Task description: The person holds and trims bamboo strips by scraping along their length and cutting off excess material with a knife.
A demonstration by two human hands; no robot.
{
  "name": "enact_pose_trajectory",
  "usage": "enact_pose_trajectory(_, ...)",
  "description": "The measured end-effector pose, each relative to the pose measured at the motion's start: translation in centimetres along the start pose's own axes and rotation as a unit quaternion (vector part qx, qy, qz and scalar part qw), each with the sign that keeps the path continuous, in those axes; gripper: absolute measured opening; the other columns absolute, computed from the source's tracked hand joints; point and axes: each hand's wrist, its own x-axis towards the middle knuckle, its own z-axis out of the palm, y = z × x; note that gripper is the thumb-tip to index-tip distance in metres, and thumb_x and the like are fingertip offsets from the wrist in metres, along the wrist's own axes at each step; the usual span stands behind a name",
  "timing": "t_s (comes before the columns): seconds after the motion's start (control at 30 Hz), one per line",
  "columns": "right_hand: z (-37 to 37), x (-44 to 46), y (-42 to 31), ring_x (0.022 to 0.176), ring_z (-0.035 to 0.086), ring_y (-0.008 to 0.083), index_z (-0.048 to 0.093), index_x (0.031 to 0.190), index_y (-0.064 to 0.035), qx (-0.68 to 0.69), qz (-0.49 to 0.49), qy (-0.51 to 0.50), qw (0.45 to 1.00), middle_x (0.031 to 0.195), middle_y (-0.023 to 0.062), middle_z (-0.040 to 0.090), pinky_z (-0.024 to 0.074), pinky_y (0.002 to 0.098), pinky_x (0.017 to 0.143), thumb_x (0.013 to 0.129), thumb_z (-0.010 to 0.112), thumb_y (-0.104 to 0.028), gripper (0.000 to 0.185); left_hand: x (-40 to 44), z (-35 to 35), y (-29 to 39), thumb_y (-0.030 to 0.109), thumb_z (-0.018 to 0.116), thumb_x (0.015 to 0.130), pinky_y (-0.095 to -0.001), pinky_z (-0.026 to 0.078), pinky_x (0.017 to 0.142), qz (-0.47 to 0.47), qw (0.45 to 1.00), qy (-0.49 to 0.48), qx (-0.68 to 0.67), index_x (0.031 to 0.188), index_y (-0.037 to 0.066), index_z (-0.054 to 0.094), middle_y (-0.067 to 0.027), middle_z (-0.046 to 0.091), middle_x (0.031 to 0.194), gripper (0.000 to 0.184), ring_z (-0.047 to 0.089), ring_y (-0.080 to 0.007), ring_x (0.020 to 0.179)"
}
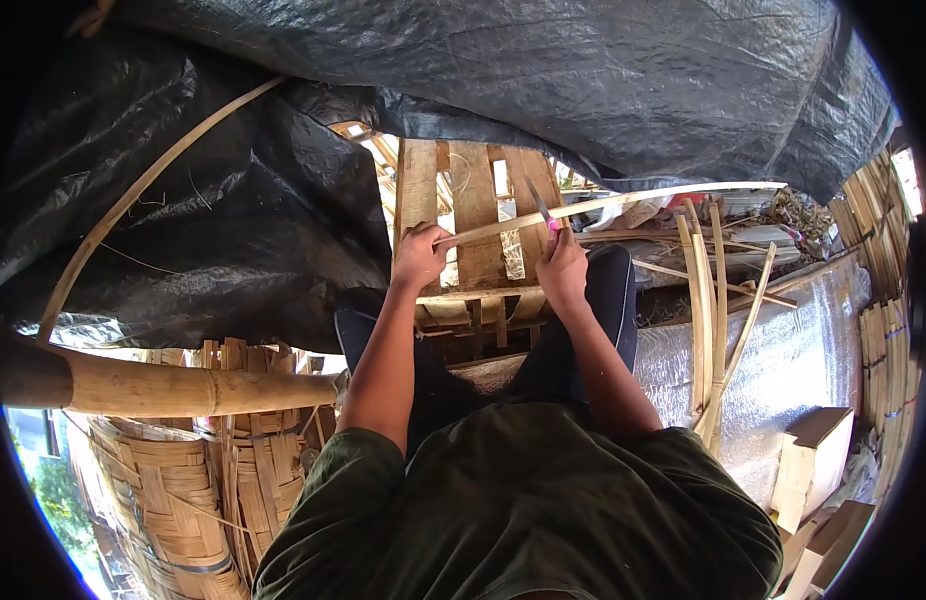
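A long pale bamboo strip (623, 199) runs from my left hand up to the right, across in front of me. My left hand (420, 256) is closed round its left end. In my right hand (562, 268) is a knife (536, 199) with a pink handle, its blade pointing up and to the left across the strip. The fingers of my right hand are wrapped round the handle, close below the strip. Beneath both hands is a slatted wooden bench (475, 240), just beyond my knees.
Black plastic sheeting (603, 80) hangs ahead and to the left. A thick bamboo pole (183, 387) lies at the left, above woven bamboo baskets (163, 490). Loose bamboo strips (700, 320) lean at the right over a silvery sheet (803, 340), near a cardboard box (811, 465).
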Motion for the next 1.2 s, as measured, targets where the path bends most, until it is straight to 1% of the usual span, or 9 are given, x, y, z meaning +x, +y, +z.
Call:
enact_pose_trajectory(0.1,0.1,-0.7,0.2,0.068,0.061,0.0481,0.054,0.090,0.0024,-0.011,-0.033,0.028,0.999,0.075,0.0277,0.062,0.0465,0.0570,0.063,0.092,0.057,-0.007,0.010,0.0,0.1,0.1,0.016,0.075,0.083,-0.0432,0.048,0.073,0.016,1.000,0.007,0.016,0.083,0.004,0.066,-0.0136,0.064,0.083,0.015,0.062,-0.0354,0.080)
enact_pose_trajectory(0.23,-0.4,0.0,0.5,0.069,0.062,0.0482,0.055,0.089,0.0020,-0.015,-0.028,0.003,0.999,0.073,0.0274,0.063,0.0481,0.0566,0.064,0.095,0.055,-0.013,0.016,0.1,-0.1,0.3,0.016,0.075,0.084,-0.0446,0.048,0.074,0.002,1.000,-0.008,0.006,0.084,0.003,0.066,-0.0146,0.064,0.084,0.016,0.062,-0.0360,0.080)
enact_pose_trajectory(0.43,-2.5,3.0,0.5,0.085,0.067,0.0495,0.070,0.086,0.0019,-0.121,0.180,-0.057,0.974,0.086,0.0298,0.069,0.0545,0.0526,0.077,0.102,0.040,-0.038,0.053,0.0,0.2,-0.5,0.015,0.075,0.084,-0.0456,0.048,0.075,0.013,1.000,-0.004,0.018,0.084,0.003,0.065,-0.0158,0.064,0.087,0.015,0.061,-0.0374,0.083)
enact_pose_trajectory(0.63,-3.5,5.4,3.2,0.102,0.065,0.0473,0.071,0.100,0.0036,-0.099,0.222,-0.159,0.957,0.101,0.0320,0.068,0.0506,0.0517,0.090,0.099,0.044,-0.046,0.057,0.0,0.3,-0.9,0.009,0.074,0.081,-0.0456,0.046,0.079,0.038,0.999,0.001,0.032,0.082,0.004,0.062,-0.0154,0.063,0.085,0.014,0.060,-0.0378,0.086)
enact_pose_trajectory(0.73,-3.2,6.0,5.3,0.102,0.065,0.0471,0.070,0.098,0.0041,-0.083,0.217,-0.107,0.967,0.099,0.0325,0.068,0.0501,0.0515,0.090,0.098,0.045,-0.047,0.057,-0.1,0.4,-0.8,0.008,0.073,0.081,-0.0456,0.046,0.080,0.022,1.000,0.003,0.016,0.082,0.004,0.061,-0.0145,0.063,0.085,0.013,0.060,-0.0372,0.087)
enact_pose_trajectory(0.87,-3.2,5.2,4.1,0.098,0.066,0.0477,0.070,0.094,0.0051,-0.074,0.205,-0.132,0.967,0.094,0.0331,0.068,0.0514,0.0521,0.086,0.097,0.049,-0.043,0.052,-0.1,0.2,-0.6,0.008,0.073,0.081,-0.0457,0.046,0.080,0.024,0.999,0.007,0.022,0.082,0.005,0.061,-0.0137,0.063,0.084,0.013,0.060,-0.0367,0.087)
enact_pose_trajectory(0.97,-3.0,5.5,5.1,0.091,0.067,0.0481,0.069,0.088,0.0049,-0.102,0.131,-0.122,0.979,0.088,0.0321,0.068,0.0530,0.0523,0.081,0.096,0.052,-0.038,0.046,-0.2,0.1,-0.5,0.008,0.073,0.081,-0.0454,0.045,0.079,0.046,0.998,0.010,0.030,0.081,0.005,0.059,-0.0131,0.063,0.084,0.015,0.060,-0.0361,0.086)
enact_pose_trajectory(1.03,-2.8,5.8,5.9,0.084,0.067,0.0482,0.069,0.083,0.0047,-0.122,0.094,-0.054,0.987,0.083,0.0313,0.067,0.0536,0.0528,0.076,0.096,0.053,-0.034,0.044,-0.5,-0.1,-0.2,0.008,0.073,0.081,-0.0455,0.045,0.079,0.039,0.999,0.012,0.031,0.081,0.005,0.059,-0.0130,0.062,0.083,0.015,0.060,-0.0361,0.086)
enact_pose_trajectory(1.2,-2.4,5.7,4.8,0.080,0.066,0.0478,0.068,0.077,0.0026,-0.114,0.104,-0.109,0.982,0.080,0.0308,0.066,0.0525,0.0552,0.074,0.097,0.052,-0.033,0.044,0.0,0.2,-0.4,0.008,0.075,0.080,-0.0462,0.046,0.073,0.025,0.999,0.017,0.028,0.081,0.004,0.058,-0.0139,0.061,0.080,0.017,0.061,-0.0375,0.080)
